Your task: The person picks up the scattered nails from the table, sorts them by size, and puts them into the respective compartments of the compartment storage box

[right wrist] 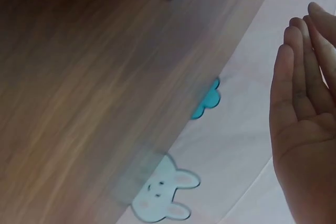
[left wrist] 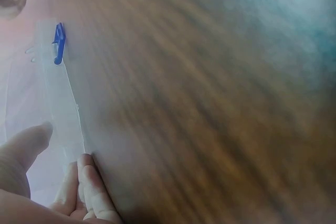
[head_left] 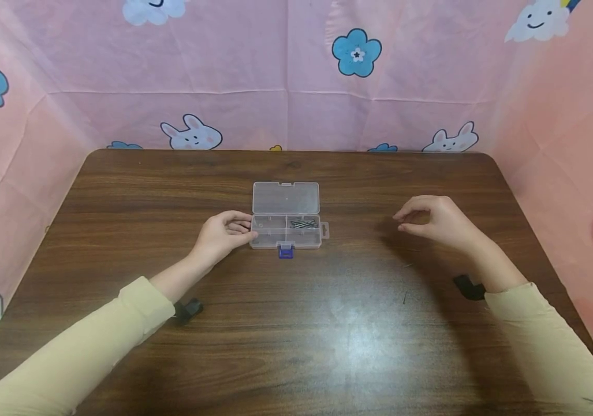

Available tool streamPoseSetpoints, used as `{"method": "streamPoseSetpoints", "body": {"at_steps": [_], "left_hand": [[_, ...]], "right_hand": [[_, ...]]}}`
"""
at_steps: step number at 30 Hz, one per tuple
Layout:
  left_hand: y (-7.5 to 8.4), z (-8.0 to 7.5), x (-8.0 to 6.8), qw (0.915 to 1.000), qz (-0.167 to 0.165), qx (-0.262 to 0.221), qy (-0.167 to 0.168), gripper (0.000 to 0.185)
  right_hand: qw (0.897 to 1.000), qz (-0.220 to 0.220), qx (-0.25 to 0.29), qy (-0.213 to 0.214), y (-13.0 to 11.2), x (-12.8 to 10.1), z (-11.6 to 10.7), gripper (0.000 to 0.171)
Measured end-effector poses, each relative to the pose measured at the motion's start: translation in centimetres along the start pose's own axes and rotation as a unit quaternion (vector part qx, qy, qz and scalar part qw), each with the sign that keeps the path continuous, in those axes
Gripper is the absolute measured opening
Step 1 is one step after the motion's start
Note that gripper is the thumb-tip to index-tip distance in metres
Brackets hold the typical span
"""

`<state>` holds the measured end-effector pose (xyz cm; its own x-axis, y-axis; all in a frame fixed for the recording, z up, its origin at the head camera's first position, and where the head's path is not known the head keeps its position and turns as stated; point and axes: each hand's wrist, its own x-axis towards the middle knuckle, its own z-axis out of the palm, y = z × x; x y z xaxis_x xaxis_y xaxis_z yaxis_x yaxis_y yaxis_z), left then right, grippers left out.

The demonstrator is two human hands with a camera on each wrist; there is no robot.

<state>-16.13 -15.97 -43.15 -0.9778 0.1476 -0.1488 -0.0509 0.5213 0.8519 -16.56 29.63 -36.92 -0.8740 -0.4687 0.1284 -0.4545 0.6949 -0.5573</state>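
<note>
A clear plastic compartment box (head_left: 269, 237) lies on the table with its lid (head_left: 286, 198) raised or folded back on the far side. Several thin metal nails (head_left: 304, 224) lie in its back right compartment. My left hand (head_left: 218, 236) holds the box by its left end, thumb at the near corner and fingers behind. In the left wrist view, the blue latch (left wrist: 59, 44) shows at the box's front. My right hand (head_left: 439, 222) hovers above the table right of the box, fingers slightly bent, thumb apart from the fingertips. Nothing shows between them.
Two thin dark pieces, one a nail-like sliver (head_left: 405, 297), lie on the brown wooden table (head_left: 296, 346) near the right forearm. A printed pink cloth (head_left: 254, 69) hangs around the table's back and sides.
</note>
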Motion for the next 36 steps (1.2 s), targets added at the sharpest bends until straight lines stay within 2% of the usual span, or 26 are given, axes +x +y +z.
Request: {"method": "streamPoseSetpoints", "body": {"at_steps": [9, 20, 27, 33, 36], "left_hand": [[0.0, 0.0, -0.1, 1.0000, 0.001, -0.002, 0.000, 0.044], [0.0, 0.0, -0.1, 1.0000, -0.004, -0.004, -0.003, 0.045], [0.1, 0.1, -0.1, 1.0000, -0.002, -0.001, -0.002, 0.045], [0.2, 0.1, -0.2, 1.0000, -0.008, 0.005, -0.001, 0.046], [0.3, 0.1, -0.2, 1.0000, -0.009, 0.002, -0.002, 0.045]], "right_hand": [[0.999, 0.035, 0.015, 0.012, 1.6, -2.2, -0.4, 0.016], [0.995, 0.088, 0.053, -0.016, 3.5, -3.5, 0.1, 0.015], [0.990, 0.099, 0.082, -0.053, 3.9, -4.0, 0.6, 0.017], [0.992, 0.079, 0.066, -0.067, 4.0, -4.0, 1.0, 0.017], [0.992, 0.085, 0.060, -0.073, 4.1, -4.0, 1.1, 0.015]]}}
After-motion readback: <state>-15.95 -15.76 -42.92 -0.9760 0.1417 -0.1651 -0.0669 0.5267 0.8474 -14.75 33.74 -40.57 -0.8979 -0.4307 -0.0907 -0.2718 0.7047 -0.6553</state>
